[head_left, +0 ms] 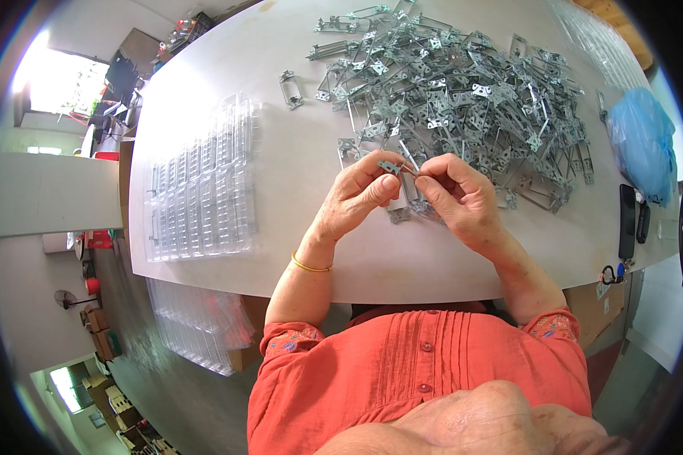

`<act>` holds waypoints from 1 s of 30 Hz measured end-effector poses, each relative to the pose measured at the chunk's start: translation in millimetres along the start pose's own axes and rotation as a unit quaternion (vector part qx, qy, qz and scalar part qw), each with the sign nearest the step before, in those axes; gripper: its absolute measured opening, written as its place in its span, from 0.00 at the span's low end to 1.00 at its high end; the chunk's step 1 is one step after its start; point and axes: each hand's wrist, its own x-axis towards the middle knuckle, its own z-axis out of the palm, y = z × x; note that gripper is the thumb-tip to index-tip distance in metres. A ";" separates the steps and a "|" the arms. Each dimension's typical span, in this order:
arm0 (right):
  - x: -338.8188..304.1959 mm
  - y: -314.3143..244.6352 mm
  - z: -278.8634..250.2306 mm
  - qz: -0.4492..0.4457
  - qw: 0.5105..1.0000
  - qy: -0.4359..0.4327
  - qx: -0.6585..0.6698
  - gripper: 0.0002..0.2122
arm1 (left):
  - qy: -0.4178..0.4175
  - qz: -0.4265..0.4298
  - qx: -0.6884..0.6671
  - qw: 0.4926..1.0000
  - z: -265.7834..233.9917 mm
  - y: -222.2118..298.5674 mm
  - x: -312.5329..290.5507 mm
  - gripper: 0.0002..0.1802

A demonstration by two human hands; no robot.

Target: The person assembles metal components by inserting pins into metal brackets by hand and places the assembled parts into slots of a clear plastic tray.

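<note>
Between the thumb and fingers of my left hand (357, 196) is a small silvery metal bracket (389, 167) with a thin bar running toward the right. My right hand (464, 199) is closed in a pinch at that bar's end, its fingertips nearly meeting the left ones. What exactly lies between the right fingertips is too small to make out. Just beyond both hands spreads a large heap of similar metal brackets (463, 91), tangled together. A few lie right beside and under my fingers. One single bracket (290, 89) rests apart on the left.
Clear plastic compartment trays (203, 182) lie at the table's left, with more trays (197, 322) below its edge. A blue plastic bag (641, 140), a black phone-like object (627, 220) and keys (613, 274) sit at the right. Clear plastic sheeting (596, 42) covers the far right corner.
</note>
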 end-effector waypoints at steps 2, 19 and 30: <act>0.1 1.7 -0.4 -0.016 1.000 0.004 -0.006 0.01 | 0.002 -0.010 0.011 1.000 1.1 3.2 0.4 0.26; 2.1 1.1 -0.7 0.041 0.997 -0.044 0.049 0.05 | 0.026 0.109 0.296 0.949 4.1 1.1 4.3 0.17; 6.2 -10.7 -8.6 0.064 0.992 0.042 0.102 0.03 | 0.018 -0.016 0.076 0.997 4.4 9.1 -1.1 0.21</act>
